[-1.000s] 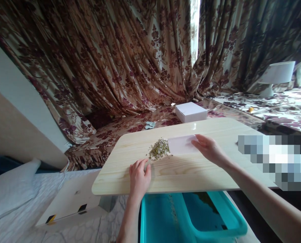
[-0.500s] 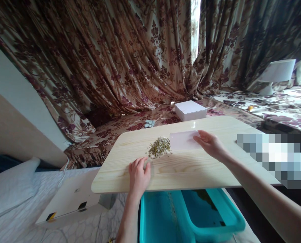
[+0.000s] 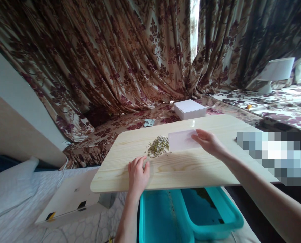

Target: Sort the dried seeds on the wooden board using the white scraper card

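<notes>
One pale rectangular card (image 3: 181, 139) is held near the middle of the counter (image 3: 191, 173), its far end gripped at the edge between the thumb and fingers of the right hand (image 3: 208, 141). Its opposite edge is set right beside a loose heap of small green-and-tan bits (image 3: 158, 146), and contact between the two seems likely. The card looks thin, light and fairly stiff, perhaps a little slick, so it would best be pinched at the end away from the heap, with the free edge kept straight. The bits look dry and very light; they would be easily scattered, and a few are already strewn around the heap's rim. Nothing appears to be grasped by the left hand (image 3: 139, 173), which is rested palm down by the near edge of the counter, its fingers spread a little and loosely bent, just short of the heap. Below that edge, a teal plastic tub (image 3: 160, 216) can be seen, partly hidden. Beyond the far edge, a white box (image 3: 190, 109) and a folded grey cloth (image 3: 148, 122) are laid on a floral cover (image 3: 120, 130), with floral curtains (image 3: 140, 50) hung behind.
</notes>
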Demonstrator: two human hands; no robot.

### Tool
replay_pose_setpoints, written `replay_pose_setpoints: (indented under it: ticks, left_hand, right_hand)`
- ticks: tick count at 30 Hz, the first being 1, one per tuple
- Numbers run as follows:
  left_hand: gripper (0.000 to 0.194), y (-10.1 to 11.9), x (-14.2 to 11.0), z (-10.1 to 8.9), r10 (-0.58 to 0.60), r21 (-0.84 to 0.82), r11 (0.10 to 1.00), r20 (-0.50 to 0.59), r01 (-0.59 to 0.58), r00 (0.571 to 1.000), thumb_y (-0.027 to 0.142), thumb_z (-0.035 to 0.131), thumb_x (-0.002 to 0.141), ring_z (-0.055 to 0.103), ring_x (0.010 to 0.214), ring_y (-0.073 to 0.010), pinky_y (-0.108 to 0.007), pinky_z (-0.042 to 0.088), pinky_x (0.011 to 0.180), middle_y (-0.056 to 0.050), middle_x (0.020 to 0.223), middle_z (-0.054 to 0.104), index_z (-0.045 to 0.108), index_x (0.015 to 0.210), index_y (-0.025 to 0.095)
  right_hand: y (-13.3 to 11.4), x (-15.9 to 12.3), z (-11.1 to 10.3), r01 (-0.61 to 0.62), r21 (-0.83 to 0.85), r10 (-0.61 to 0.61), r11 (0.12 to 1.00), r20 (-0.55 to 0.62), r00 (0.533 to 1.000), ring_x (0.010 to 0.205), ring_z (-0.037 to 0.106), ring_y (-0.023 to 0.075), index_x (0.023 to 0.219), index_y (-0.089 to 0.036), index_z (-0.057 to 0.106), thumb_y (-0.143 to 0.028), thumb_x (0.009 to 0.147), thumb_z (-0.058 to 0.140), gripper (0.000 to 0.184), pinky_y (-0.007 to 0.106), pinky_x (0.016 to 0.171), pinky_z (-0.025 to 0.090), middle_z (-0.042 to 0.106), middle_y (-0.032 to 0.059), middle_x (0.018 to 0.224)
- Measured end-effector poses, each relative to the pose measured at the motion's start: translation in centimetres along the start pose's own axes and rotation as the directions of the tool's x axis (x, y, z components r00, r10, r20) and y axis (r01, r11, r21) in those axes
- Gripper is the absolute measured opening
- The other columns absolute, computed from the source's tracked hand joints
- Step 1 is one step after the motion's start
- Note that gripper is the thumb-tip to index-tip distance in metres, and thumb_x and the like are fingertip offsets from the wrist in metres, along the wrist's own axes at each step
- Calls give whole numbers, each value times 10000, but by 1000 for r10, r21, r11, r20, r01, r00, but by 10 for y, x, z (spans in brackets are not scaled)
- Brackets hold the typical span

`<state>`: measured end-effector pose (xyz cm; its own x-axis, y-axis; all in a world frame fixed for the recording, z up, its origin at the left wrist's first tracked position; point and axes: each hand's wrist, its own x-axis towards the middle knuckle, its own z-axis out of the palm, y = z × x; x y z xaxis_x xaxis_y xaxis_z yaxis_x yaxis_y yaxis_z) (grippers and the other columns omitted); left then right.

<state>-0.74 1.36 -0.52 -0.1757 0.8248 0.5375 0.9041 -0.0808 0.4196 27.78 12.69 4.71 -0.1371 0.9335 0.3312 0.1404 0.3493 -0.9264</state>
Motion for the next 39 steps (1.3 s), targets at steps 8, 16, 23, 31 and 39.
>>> replay_pose_setpoints:
  ticks: [8, 16, 23, 31, 39]
  left_hand:
    - [248, -1, -1, 0, 17, 11, 1000, -7, -17, 1000, 275, 477, 893, 606, 1074, -250, -468, 401, 998, -81, 1099, 692, 654, 1052, 206]
    - [254, 0, -1, -1, 12, 14, 1000, 11, -12, 1000, 278, 468, 900, 602, 1077, -250, -472, 388, 1006, -89, 1106, 689, 651, 1059, 204]
    - [258, -1, -1, 0, 8, 8, 1000, -1, -8, 1000, 283, 467, 895, 599, 1081, -243, -454, 390, 1013, -84, 1106, 689, 654, 1059, 215]
    - [258, -1, -1, 0, 6, 7, 1000, 0, -6, 1000, 276, 472, 891, 599, 1070, -239, -453, 395, 1011, -87, 1097, 692, 658, 1059, 214]
    - [262, -2, -1, 1, -2, 4, 1000, 8, 2, 1000, 284, 465, 898, 596, 1088, -244, -457, 389, 1015, -85, 1110, 688, 654, 1063, 209]
  right_hand:
    - [0, -2, 1, -14, -30, 15, 999, 18, 1000, 788, 691, 256, 754, -228, 597, -525, 700, 668, 310, 364, 708, 551, 716, 61, 771]
    - [-8, -7, -9, 7, -99, -6, 995, 15, 1000, 789, 689, 246, 770, -222, 610, -539, 720, 663, 326, 338, 684, 551, 725, 61, 797]
    - [-2, -5, -4, -6, -44, 7, 999, 14, 1000, 798, 694, 257, 776, -228, 615, -538, 712, 674, 322, 369, 725, 554, 721, 57, 779]
    - [-1, -6, -6, -1, -58, 3, 998, 37, 999, 793, 688, 252, 767, -227, 619, -531, 728, 671, 311, 358, 710, 555, 723, 55, 783]
    - [-1, -6, -4, -8, -57, 11, 998, 52, 999, 791, 686, 257, 752, -224, 598, -501, 734, 660, 284, 360, 705, 547, 709, 56, 772]
